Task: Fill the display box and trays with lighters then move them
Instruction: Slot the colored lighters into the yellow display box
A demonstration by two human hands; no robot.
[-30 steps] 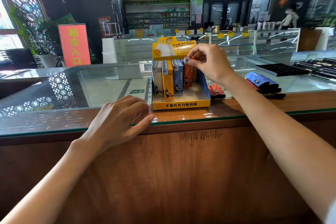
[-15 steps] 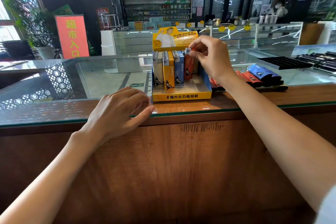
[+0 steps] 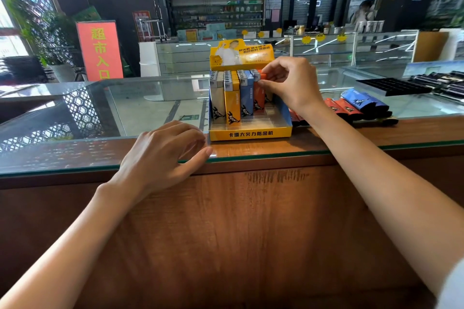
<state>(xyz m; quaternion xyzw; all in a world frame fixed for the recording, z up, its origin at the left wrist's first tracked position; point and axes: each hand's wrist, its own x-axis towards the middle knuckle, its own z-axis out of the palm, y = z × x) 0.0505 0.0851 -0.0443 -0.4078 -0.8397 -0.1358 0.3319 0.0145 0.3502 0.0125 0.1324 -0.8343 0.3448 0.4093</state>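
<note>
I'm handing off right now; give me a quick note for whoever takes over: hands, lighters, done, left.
Left hand rests open on the counter edge, holding nothing. Right hand pinches the top of an orange lighter standing in the display box.
Done: back rows hold white, yellow, blue and orange lighters.
Left: front slots are bare; loose lighters lie on the counter right of the box; black tray beyond them looks unfilled.

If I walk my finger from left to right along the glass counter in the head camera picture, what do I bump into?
Left hand → yellow display box → loose red and blue lighters → black tray.
</note>
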